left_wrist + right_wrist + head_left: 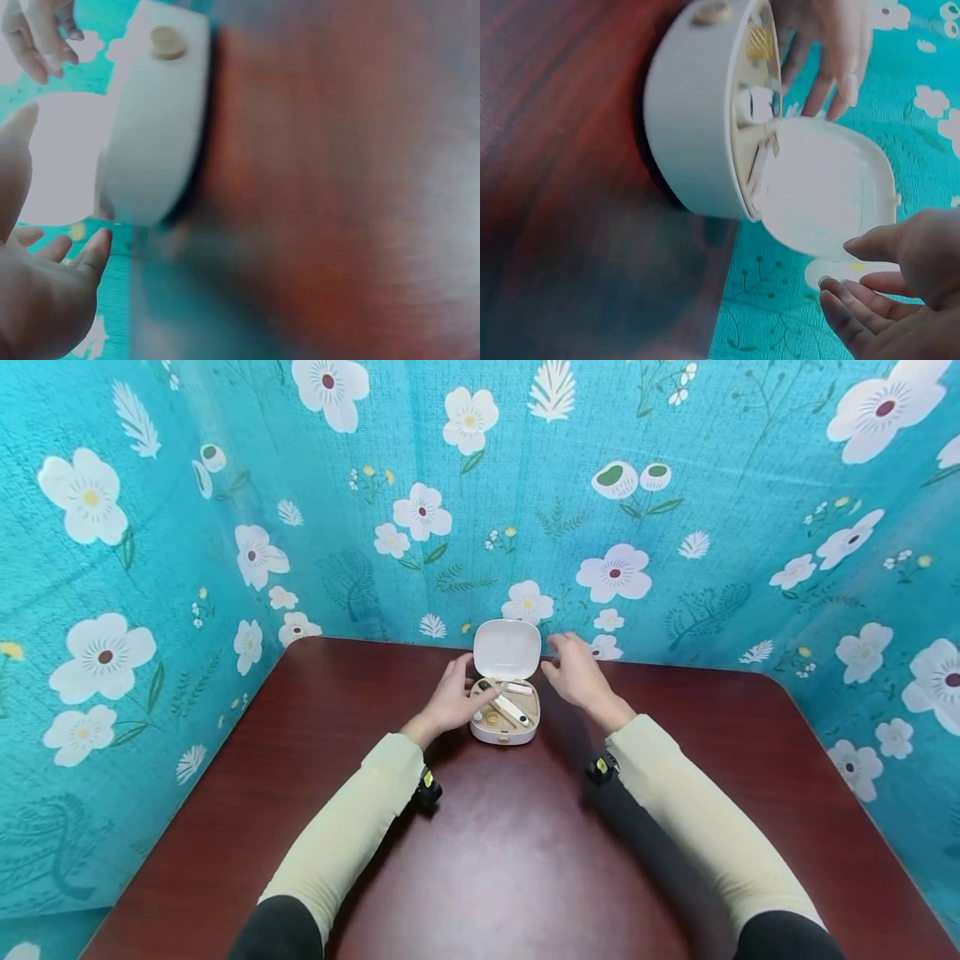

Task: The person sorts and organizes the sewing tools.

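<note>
A small white case (504,737) stands on the table with its lid (507,648) raised at the back. Inside lie a long white stick-like piece (512,708) with a dark dot, a gold piece (760,43) and other small items. My left hand (452,697) is at the case's left side, fingers spread, its thumb reaching over the contents and hiding part of them. Beside the lid's right edge is my right hand (581,672), fingers loosely bent, with nothing in it. In the right wrist view its fingertips (829,285) show just off the lid's rim.
The dark red-brown table (480,852) ends close behind the case. A blue flowered cloth (360,510) hangs at the back and both sides. A round gold-toned clasp (167,43) is on the case's front wall. Each wrist carries a small black camera (427,790).
</note>
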`<state>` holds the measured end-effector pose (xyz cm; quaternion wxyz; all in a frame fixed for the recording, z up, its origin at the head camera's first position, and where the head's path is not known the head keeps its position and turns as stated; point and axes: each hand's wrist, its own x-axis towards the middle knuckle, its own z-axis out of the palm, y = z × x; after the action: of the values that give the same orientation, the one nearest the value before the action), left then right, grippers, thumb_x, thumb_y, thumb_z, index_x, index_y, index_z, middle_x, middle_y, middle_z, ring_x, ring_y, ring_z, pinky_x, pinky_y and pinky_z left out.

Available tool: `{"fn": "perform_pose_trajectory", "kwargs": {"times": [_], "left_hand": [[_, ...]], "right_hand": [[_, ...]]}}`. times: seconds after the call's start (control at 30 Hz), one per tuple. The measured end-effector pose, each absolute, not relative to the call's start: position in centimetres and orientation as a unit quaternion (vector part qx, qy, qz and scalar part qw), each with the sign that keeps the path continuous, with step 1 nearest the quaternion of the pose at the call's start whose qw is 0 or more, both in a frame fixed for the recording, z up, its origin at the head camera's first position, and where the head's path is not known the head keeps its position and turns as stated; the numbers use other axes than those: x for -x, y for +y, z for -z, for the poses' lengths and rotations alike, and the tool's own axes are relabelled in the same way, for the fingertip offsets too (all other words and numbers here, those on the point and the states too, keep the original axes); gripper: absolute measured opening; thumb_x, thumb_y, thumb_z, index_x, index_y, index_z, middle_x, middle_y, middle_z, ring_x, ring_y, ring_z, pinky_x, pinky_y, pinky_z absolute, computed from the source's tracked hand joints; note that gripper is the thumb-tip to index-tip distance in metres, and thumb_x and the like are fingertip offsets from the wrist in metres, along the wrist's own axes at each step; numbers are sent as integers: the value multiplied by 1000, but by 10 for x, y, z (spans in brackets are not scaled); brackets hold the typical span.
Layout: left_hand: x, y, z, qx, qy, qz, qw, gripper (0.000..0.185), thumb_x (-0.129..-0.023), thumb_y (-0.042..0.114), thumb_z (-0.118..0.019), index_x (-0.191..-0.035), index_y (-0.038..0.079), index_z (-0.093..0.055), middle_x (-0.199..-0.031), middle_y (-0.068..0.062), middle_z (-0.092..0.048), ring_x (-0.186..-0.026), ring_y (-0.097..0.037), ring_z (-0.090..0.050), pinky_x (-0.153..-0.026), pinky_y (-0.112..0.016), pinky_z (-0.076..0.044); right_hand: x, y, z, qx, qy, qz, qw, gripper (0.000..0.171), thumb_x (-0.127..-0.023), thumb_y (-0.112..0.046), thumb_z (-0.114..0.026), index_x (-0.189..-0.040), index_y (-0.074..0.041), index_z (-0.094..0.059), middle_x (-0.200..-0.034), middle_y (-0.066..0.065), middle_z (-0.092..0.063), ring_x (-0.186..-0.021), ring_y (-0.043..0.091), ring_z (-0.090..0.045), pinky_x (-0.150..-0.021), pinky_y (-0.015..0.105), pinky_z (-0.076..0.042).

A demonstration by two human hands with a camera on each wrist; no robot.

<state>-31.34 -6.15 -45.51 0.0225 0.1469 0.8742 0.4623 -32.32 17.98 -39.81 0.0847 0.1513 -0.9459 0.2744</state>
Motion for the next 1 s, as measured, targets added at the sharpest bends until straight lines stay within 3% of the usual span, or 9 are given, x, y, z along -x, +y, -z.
{"fn": "perform_pose_trajectory", "kwargs": {"times": [0.3, 0.67, 1.0], "left_hand": [[336, -64, 422, -120, 886, -448, -4, 71, -102, 29, -65, -158, 3, -30, -152, -19, -41, -116, -29, -62, -93, -40, -55], [338, -59, 419, -118, 872, -475, 12, 54, -101, 11, -63, -151, 7, -43, -147, -15, -51, -116, -26, -62, -95, -38, -53], [335, -63, 419, -134, 853, -504, 8, 51, -98, 9, -66, -143, 3, -43, -141, -18, -53, -114, -28, -63, -95, -37, -54]], "right_hand": [[352, 182, 390, -152, -940, -301, 39, 47, -98, -4, -61, -142, 8, -51, -137, 27, -57, -108, 39, -67, -91, 51, -55], [354, 180, 393, -148, -930, -336, -9, 43, -99, -6, -59, -141, 3, -53, -128, 24, -62, -101, 34, -71, -76, 43, -60], [347, 184, 392, -171, -918, -359, 1, 37, -101, -18, -62, -132, 1, -57, -125, 22, -63, -110, 37, -67, -87, 49, -56]]}}
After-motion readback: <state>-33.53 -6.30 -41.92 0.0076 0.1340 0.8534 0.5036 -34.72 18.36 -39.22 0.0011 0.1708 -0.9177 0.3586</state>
